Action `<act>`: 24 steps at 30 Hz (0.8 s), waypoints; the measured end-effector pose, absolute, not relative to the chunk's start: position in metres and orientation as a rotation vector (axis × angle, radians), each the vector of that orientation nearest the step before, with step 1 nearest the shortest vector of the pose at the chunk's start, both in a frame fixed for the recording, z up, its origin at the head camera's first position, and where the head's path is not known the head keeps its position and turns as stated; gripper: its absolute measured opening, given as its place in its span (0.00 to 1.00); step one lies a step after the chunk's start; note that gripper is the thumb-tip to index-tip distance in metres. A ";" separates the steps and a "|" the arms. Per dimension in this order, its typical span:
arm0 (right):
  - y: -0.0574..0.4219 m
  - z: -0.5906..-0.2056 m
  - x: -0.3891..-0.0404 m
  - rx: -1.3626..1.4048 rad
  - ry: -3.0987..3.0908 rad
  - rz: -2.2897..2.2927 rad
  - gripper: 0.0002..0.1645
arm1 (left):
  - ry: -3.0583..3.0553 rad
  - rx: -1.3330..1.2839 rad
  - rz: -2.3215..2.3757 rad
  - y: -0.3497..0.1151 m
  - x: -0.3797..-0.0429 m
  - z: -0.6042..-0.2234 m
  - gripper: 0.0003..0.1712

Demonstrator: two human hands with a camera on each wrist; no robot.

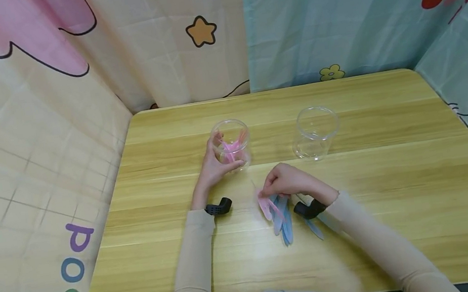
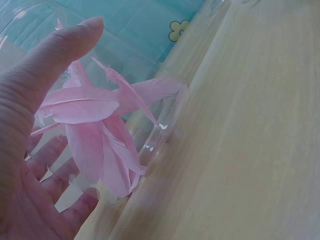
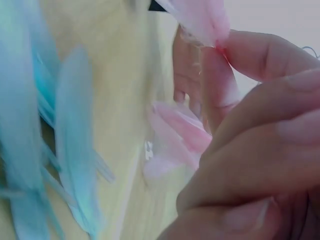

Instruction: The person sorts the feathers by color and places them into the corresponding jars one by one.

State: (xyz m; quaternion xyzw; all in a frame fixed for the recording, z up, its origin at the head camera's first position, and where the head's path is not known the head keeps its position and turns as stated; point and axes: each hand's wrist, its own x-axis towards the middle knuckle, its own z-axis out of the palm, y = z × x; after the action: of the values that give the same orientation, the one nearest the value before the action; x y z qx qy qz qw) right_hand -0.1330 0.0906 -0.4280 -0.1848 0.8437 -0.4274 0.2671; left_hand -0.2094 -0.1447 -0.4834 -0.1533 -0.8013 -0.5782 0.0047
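Note:
My left hand (image 1: pixel 212 169) grips a clear plastic cup (image 1: pixel 231 129) on the table, thumb on the near side and fingers round the far left. Several pink feathers (image 2: pixel 100 135) lie inside that cup. Between thumb and forefinger, my right hand (image 1: pixel 289 180) pinches a pink feather (image 3: pixel 202 20), held over a small heap of blue feathers (image 1: pixel 287 223). In the right wrist view the blue feathers (image 3: pixel 75 135) lie on the table beside the hand, and the cup's pink feathers (image 3: pixel 177 137) show beyond the fingers.
A second clear cup (image 1: pixel 314 129) stands to the right of the gripped one. The wooden table (image 1: pixel 406 221) meets patterned curtains (image 1: pixel 174 39) at the back and sides. Black straps with small devices (image 1: pixel 220 207) sit on both wrists.

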 end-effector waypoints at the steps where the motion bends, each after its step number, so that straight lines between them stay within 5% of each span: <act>1: 0.092 -0.426 -0.134 -0.510 2.281 -1.156 0.13 | -2.512 -0.478 -1.810 -0.145 -0.210 -0.484 0.64; 16: 0.102 -0.425 -0.139 -0.508 2.269 -1.199 0.12 | -2.544 -0.491 -1.819 -0.140 -0.186 -0.445 0.60; 24: 0.112 -0.430 -0.144 -0.496 2.279 -1.193 0.11 | -2.513 -0.511 -1.828 -0.143 -0.200 -0.466 0.62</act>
State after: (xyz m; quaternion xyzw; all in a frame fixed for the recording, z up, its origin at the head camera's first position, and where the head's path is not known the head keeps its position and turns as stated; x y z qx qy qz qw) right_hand -0.1440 0.1119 -0.4304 -0.1829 0.8404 -0.4400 0.2582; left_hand -0.2003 -0.1434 -0.4662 -0.1623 -0.7979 -0.5805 -0.0040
